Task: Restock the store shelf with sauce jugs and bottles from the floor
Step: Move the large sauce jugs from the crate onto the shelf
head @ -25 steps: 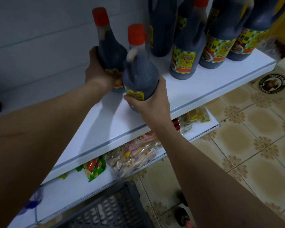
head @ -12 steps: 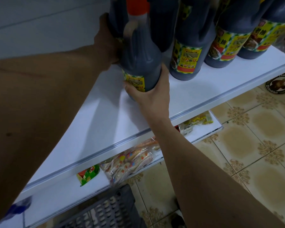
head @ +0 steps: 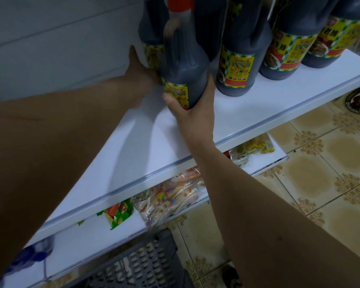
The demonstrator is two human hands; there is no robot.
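Two dark sauce jugs with yellow labels stand at the left end of a row on the white shelf (head: 237,113). My right hand (head: 192,115) grips the base of the front jug (head: 183,65), which has a handle and a red cap. Behind it stands the back jug (head: 152,38), with my left hand (head: 140,71) pressed against its lower side. To the right on the same shelf are several more jugs (head: 239,65) of the same kind. Most jug tops are cut off by the upper edge.
A lower white shelf (head: 116,231) holds snack packets (head: 170,200). A dark plastic crate (head: 137,265) sits on the tiled floor (head: 320,183) below. The top of a bottle (head: 231,275) shows on the floor beside it. A grey wall is behind the shelf on the left.
Both hands have pushed their jugs further back and to the right, up against the row. The view has moved closer, so the caps are now mostly cut off.
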